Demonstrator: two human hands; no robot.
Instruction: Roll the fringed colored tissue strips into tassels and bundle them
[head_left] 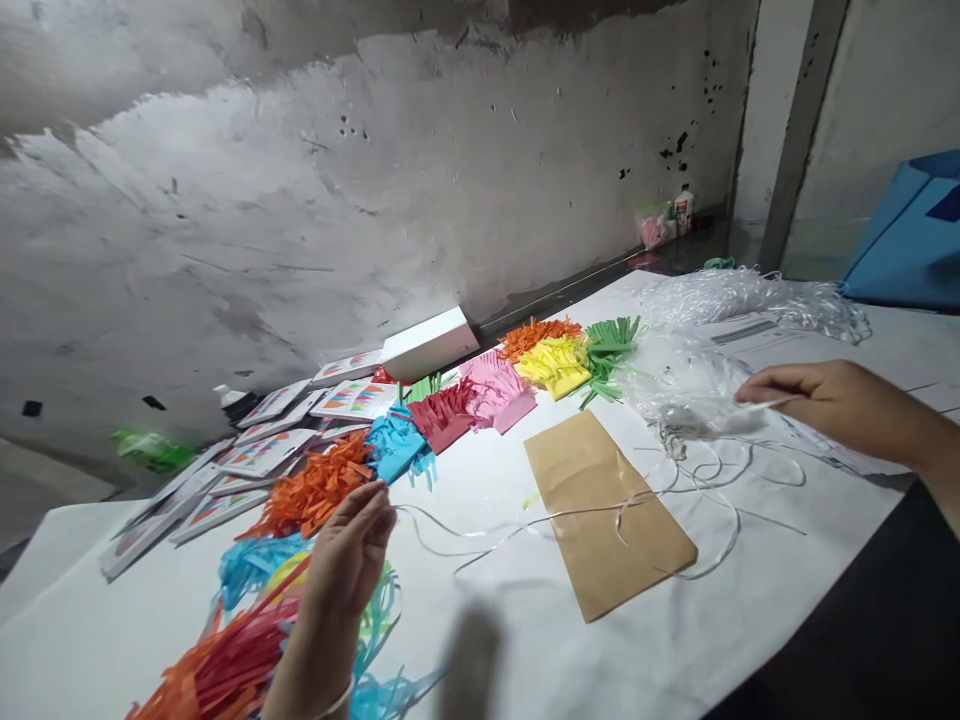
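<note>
My left hand (351,552) is closed in a pinch on a thin white string (577,512), just in front of the orange fringed paper (322,482). The string runs in loose curves across a brown paper envelope (611,520) lying on the white table covering. At the right, my right hand (840,405) pinches a whitish strand; whether it belongs to the same string is unclear. Beside that hand sits a clear plastic bag (667,375), with loops of string around its gathered end.
Fringed paper bundles in blue, red, pink (499,390), yellow (555,365) and green (611,350) form a row. Behind them are stacked printed packs (270,450) and a white box (427,343). Loose streamers (232,650) lie front left. A blue bag (904,235) stands far right.
</note>
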